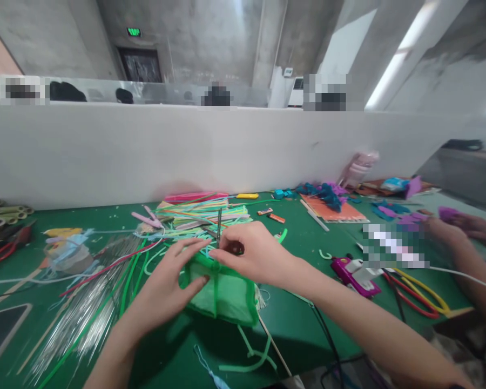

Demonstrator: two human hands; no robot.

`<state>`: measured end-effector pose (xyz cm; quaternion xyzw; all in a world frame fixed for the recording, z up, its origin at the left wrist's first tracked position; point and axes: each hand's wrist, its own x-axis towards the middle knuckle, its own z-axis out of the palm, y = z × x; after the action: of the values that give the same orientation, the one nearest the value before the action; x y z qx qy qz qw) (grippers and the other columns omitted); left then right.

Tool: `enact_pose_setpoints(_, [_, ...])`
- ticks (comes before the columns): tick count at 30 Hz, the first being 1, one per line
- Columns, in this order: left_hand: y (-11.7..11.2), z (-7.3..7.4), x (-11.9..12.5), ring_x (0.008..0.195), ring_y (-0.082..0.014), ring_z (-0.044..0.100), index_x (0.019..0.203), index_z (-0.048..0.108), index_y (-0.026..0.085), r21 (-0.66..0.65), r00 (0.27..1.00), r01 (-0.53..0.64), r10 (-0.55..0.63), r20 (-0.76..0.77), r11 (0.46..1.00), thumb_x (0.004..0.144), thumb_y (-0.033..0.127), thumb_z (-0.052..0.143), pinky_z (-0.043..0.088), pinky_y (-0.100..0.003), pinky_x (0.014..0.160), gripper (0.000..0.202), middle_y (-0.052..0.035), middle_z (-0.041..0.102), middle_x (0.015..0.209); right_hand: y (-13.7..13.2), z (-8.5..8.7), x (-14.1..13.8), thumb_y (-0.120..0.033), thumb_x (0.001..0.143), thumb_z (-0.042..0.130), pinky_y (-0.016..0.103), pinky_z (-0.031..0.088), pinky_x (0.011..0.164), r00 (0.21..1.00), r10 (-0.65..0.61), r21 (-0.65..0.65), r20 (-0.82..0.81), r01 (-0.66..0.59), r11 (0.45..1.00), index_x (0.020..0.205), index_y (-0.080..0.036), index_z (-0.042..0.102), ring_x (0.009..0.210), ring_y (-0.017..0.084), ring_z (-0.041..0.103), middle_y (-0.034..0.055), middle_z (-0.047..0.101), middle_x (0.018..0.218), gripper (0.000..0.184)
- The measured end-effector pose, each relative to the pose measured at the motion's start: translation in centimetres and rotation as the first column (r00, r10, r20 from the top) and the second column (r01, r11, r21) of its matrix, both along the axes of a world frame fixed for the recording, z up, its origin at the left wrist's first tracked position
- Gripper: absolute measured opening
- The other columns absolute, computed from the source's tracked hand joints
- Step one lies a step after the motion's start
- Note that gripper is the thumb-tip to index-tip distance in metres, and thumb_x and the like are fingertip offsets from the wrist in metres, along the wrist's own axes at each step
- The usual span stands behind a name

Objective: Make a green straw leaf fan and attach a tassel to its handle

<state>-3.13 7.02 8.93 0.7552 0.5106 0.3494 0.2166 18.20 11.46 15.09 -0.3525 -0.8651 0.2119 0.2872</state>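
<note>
My left hand (pixel 166 286) grips a box-like green piece (pixel 237 302) by its near-left side, thumb on the front and fingers over the top. This piece has pale green fabric panels edged with fuzzy green pipe cleaner. Above its top edge, my right hand (pixel 259 251) is closed around a pair of scissors (pixel 220 219), whose blades point up and away from me. A dark handle loop shows by the fingers. A light blue strand lies between the hands at the top edge; what it is fixed to is hidden. Pale green strips (pixel 251 356) lie below the piece.
Behind my hands lies a pile of coloured pipe cleaners (pixel 202 213). Thin metal wires (pixel 85 302) and a phone (pixel 4 335) are on the left. To the right are a purple power strip (pixel 354 278), cables and a co-worker's hands (pixel 449 232) with purple material. A white partition (pixel 227 151) stands behind.
</note>
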Motion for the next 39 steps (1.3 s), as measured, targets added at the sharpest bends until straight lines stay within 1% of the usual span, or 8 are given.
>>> enact_pose_setpoints(4, [-2.9, -2.4, 4.6, 0.131, -0.0377, 0.052, 0.138, 0.052, 0.021, 0.126, 0.911, -0.408, 0.396, 0.113, 0.904, 0.076, 0.052, 0.075, 0.04, -0.059, 0.111, 0.073, -0.0172, 0.056, 0.138, -1.4, -0.5, -1.2, -0.025, 0.09, 0.066, 0.026, 0.035, 0.056, 0.993, -0.114, 0.064, 0.024, 0.112, 0.992, 0.067, -0.016, 0.06, 0.056, 0.012, 0.052, 0.0002, 0.063, 0.062, 0.025])
enact_pose_setpoints(7, [-4.5, -4.0, 7.7, 0.136, -0.0415, 0.047, 0.15, 0.035, 0.019, 0.036, 0.92, -0.365, 0.354, 0.169, 0.93, 0.07, 0.048, 0.08, 0.043, -0.059, 0.108, 0.097, -0.0224, 0.05, 0.147, -2.2, -0.8, -1.9, -0.025, 0.091, 0.064, 0.028, 0.037, 0.059, 0.987, -0.147, 0.165, 0.058, 0.136, 0.977, 0.07, -0.016, 0.061, 0.061, 0.015, 0.054, 0.0023, 0.063, 0.066, 0.023])
enact_pose_setpoints(9, [-4.6, -4.1, 8.2, 0.13, -0.0396, 0.055, 0.147, 0.041, 0.02, -0.035, 0.924, -0.331, 0.332, 0.191, 0.943, 0.078, 0.042, 0.071, 0.048, -0.055, 0.104, 0.079, -0.021, 0.056, 0.142, -2.3, -1.0, -1.9, -0.026, 0.093, 0.064, 0.029, 0.04, 0.062, 0.992, -0.109, 0.208, 0.063, 0.094, 0.974, 0.075, -0.016, 0.065, 0.067, 0.017, 0.058, 0.0041, 0.066, 0.072, 0.02])
enact_pose_setpoints(13, [-3.5, -3.0, 5.7, 0.112, -0.033, 0.069, 0.123, 0.068, 0.02, -0.121, 0.955, -0.173, 0.196, 0.221, 0.978, 0.09, 0.036, 0.056, 0.055, -0.043, 0.094, 0.039, -0.0129, 0.074, 0.118, -1.4, -0.9, -1.0, -0.024, 0.092, 0.068, 0.027, 0.045, 0.068, 0.998, 0.035, 0.212, 0.06, -0.047, 0.976, 0.081, -0.015, 0.071, 0.074, 0.016, 0.063, 0.005, 0.071, 0.079, 0.014])
enact_pose_setpoints(20, [-2.1, -1.3, 1.7, 0.111, -0.0278, 0.07, 0.114, 0.077, 0.029, -0.099, 0.984, 0.091, -0.074, 0.162, 0.991, 0.091, 0.029, 0.057, 0.055, -0.038, 0.098, 0.031, -0.0051, 0.077, 0.116, -0.7, 0.9, 0.6, -0.015, 0.09, 0.068, 0.024, 0.044, 0.063, 0.971, 0.234, 0.157, 0.059, -0.24, 0.958, 0.076, -0.016, 0.069, 0.067, 0.013, 0.061, 0.0021, 0.07, 0.074, 0.014])
enact_pose_setpoints(28, [-4.0, -1.4, 4.6, 0.126, -0.0372, 0.059, 0.122, 0.067, 0.026, 0.137, 0.904, -0.427, 0.417, 0.093, 0.894, 0.076, 0.052, 0.072, 0.048, -0.054, 0.106, 0.053, -0.0129, 0.061, 0.138, -2.5, -0.7, -1.4, -0.025, 0.091, 0.066, 0.023, 0.037, 0.055, 0.996, -0.048, 0.108, -0.08, 0.056, 0.993, 0.066, -0.017, 0.06, 0.054, 0.01, 0.052, -0.0011, 0.062, 0.061, 0.027])
enact_pose_setpoints(33, [-4.7, -1.2, 5.4, 0.13, -0.0337, 0.059, 0.131, 0.062, 0.021, -0.004, 0.942, -0.331, 0.331, 0.063, 0.944, 0.083, 0.041, 0.062, 0.05, -0.05, 0.107, 0.053, -0.0144, 0.06, 0.144, -2.2, -0.1, -1.3, -0.027, 0.088, 0.073, 0.023, 0.038, 0.056, 0.998, -0.061, 0.025, 0.006, 0.061, 0.998, 0.071, -0.015, 0.068, 0.057, 0.011, 0.057, 0.0009, 0.068, 0.065, 0.022])
enact_pose_setpoints(39, [-3.9, 0.8, 2.1, 0.104, -0.0267, 0.075, 0.112, 0.078, 0.023, -0.122, 0.981, -0.167, 0.177, 0.074, 0.978, 0.091, 0.038, 0.053, 0.058, -0.039, 0.096, 0.036, -0.0071, 0.08, 0.109, -1.5, 1.0, 0.5, -0.02, 0.09, 0.071, 0.024, 0.044, 0.064, 0.977, 0.177, 0.061, 0.122, -0.185, 0.981, 0.087, -0.013, 0.076, 0.072, 0.016, 0.067, 0.0059, 0.076, 0.079, 0.01])
